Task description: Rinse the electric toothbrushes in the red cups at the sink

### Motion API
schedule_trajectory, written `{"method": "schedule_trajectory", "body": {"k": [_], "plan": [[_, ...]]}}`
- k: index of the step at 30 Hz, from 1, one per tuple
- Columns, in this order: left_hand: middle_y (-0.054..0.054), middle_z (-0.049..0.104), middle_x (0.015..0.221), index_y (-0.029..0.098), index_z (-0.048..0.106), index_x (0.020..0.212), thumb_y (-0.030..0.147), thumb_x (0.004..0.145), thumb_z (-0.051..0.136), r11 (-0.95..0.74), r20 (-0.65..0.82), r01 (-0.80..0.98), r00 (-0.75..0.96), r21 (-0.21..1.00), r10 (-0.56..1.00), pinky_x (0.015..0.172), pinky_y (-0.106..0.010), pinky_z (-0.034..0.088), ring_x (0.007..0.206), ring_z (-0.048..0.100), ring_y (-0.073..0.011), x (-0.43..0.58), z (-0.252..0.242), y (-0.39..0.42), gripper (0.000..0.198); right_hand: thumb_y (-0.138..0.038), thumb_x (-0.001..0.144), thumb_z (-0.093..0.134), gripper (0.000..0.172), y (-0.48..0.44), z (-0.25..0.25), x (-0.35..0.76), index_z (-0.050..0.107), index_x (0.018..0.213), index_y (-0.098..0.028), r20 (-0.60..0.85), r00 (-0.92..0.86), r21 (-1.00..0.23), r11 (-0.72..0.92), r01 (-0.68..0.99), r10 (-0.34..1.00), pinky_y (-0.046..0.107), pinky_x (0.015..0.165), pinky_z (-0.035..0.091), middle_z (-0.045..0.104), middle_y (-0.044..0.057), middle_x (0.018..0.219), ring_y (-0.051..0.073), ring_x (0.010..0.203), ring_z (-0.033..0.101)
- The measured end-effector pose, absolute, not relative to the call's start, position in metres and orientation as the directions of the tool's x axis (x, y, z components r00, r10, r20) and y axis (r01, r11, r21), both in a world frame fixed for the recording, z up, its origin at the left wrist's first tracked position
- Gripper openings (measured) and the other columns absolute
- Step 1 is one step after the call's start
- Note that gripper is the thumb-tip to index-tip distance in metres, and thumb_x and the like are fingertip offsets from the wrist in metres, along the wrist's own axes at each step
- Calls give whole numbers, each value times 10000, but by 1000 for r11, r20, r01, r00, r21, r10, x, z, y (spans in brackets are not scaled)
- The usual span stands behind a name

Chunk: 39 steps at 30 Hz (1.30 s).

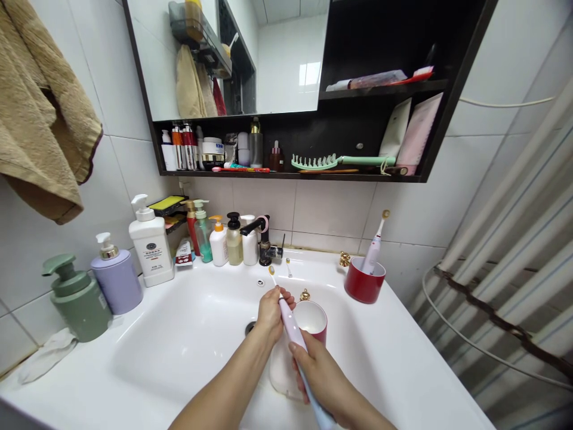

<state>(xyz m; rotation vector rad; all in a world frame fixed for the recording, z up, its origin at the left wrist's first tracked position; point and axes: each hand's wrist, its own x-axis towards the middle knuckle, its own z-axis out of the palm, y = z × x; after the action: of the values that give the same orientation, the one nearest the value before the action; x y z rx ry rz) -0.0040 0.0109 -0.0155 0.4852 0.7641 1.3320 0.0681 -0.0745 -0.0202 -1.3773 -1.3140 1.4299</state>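
Observation:
Over the white sink [188, 334], my right hand [322, 370] is wrapped round the pale pink handle of an electric toothbrush [292, 322]. My left hand [272, 310] is closed at the handle's top end, its fingers round the neck of a brush head [271, 271] whose bristle end sticks out above them. Whether head and handle are joined is hidden by the fingers. Behind my right hand stands a red cup [320, 322] with a white inside. A pale, flat tray-like piece [281, 373] lies partly under my hands. Another small brush head [289, 269] rests on the back ledge.
A black faucet [264, 239] rises at the back. Right of it, a second red cup [364, 280] holds another electric toothbrush [373, 251]. Pump bottles [152, 245] line the left and back edges. Above hangs a dark cabinet [290, 174] with a mirror.

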Motion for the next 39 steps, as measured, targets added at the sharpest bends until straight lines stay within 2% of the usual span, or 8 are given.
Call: {"method": "schedule_trajectory", "body": {"k": [2, 7, 11, 17, 20, 26, 33, 39], "plan": [[26, 434, 452, 133, 395, 563, 165, 687, 386, 198, -220, -680, 55, 706, 974, 471, -205, 390, 413, 465, -64, -4, -16, 11, 129, -366, 705, 300, 214, -75, -20, 68, 367, 810, -191, -262, -197, -965, -255, 59, 945, 166, 310, 296, 386, -44, 577, 38, 358, 363], [27, 429, 444, 135, 391, 562, 168, 690, 383, 187, -216, -682, 44, 707, 975, 466, -206, 391, 402, 459, -63, -5, -14, 11, 132, -324, 704, 320, 186, -76, -20, 68, 364, 827, -191, -214, -142, -968, -190, 166, 966, 168, 301, 302, 380, -43, 575, 43, 354, 375], [26, 427, 443, 136, 389, 566, 159, 689, 383, 204, -244, -681, 39, 704, 969, 460, -200, 392, 396, 455, -61, -3, -14, 11, 125, -335, 720, 277, 180, -74, -18, 68, 355, 781, -185, -275, -200, -961, -261, 92, 940, 156, 302, 299, 382, -38, 595, 28, 355, 356], [25, 429, 463, 143, 376, 575, 172, 712, 351, 175, -230, -625, -7, 761, 973, 497, -194, 404, 414, 460, -51, -10, -16, 18, 142, -286, 723, 267, 141, -77, -22, 69, 355, 735, -177, -240, -171, -955, -201, 219, 955, 152, 282, 297, 380, -38, 595, 28, 344, 367], [20, 448, 483, 155, 354, 587, 176, 737, 298, 136, -213, -518, -92, 844, 973, 533, -187, 404, 429, 462, -41, -19, -14, 29, 162, -263, 718, 273, 111, -83, -22, 68, 340, 719, -174, -263, -193, -943, -210, 258, 945, 148, 257, 272, 392, -36, 592, 26, 320, 354], [-28, 508, 456, 146, 407, 513, 163, 618, 480, 234, -233, -179, 24, 956, 972, 453, -245, 375, 402, 460, -103, 11, -9, 63, 129, -345, 715, 286, 189, -83, -7, 69, 346, 790, -182, -122, -133, -988, -108, 110, 984, 149, 282, 291, 374, -44, 596, 26, 338, 355], [-64, 513, 501, 164, 283, 309, 16, 465, 550, 144, -122, 189, -122, 971, 985, 630, -256, 340, 840, 469, -218, 65, -15, 120, 343, -387, 678, 359, 350, -74, -24, 77, 363, 950, -168, -71, -88, -990, -60, 131, 994, 179, 346, 304, 407, -40, 535, 48, 348, 359], [-100, 534, 676, 156, 293, 337, 63, 479, 552, 53, -2, 334, -151, 941, 988, 740, -318, 283, 959, 383, -256, 66, -26, 139, 310, -386, 659, 402, 385, -72, -34, 80, 395, 973, -164, -61, -54, -989, -53, 138, 997, 218, 473, 354, 432, -14, 546, 100, 483, 427]]}}
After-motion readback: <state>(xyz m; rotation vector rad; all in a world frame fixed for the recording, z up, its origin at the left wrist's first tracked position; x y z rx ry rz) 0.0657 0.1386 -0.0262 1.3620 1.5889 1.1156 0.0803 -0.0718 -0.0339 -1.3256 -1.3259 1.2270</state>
